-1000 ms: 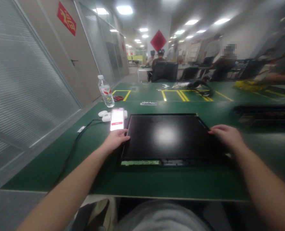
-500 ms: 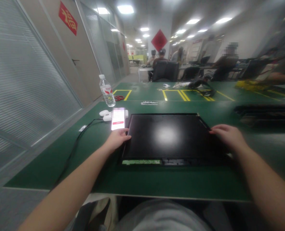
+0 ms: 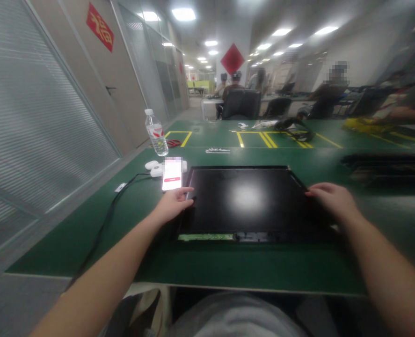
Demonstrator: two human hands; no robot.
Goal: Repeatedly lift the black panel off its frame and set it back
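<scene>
A black LCD panel (image 3: pixel 214 201) lies flat on the green table before me, with a bright round reflection in its middle. Along its near edge runs a green circuit board strip (image 3: pixel 205 237). My left hand (image 3: pixel 174 203) holds the panel's left edge, index finger and thumb reaching slightly over the border. At the opposite side, my right hand (image 3: pixel 330 196) pinches the right edge; its far fingers are hidden. A phone with a lit screen (image 3: pixel 172 175) is just beyond my left hand.
Behind the phone are white plastic pieces (image 3: pixel 155 168) and a black cable (image 3: pixel 114 201). A water bottle (image 3: pixel 156 133) and red-handled scissors (image 3: pixel 173 143) stand farther back. Dark stacked panels (image 3: pixel 389 168) lie at right. Several people sit in the background.
My left hand has shifted slightly right, its finger and thumb now farther over the panel's border. The right hand and the panel have hardly moved.
</scene>
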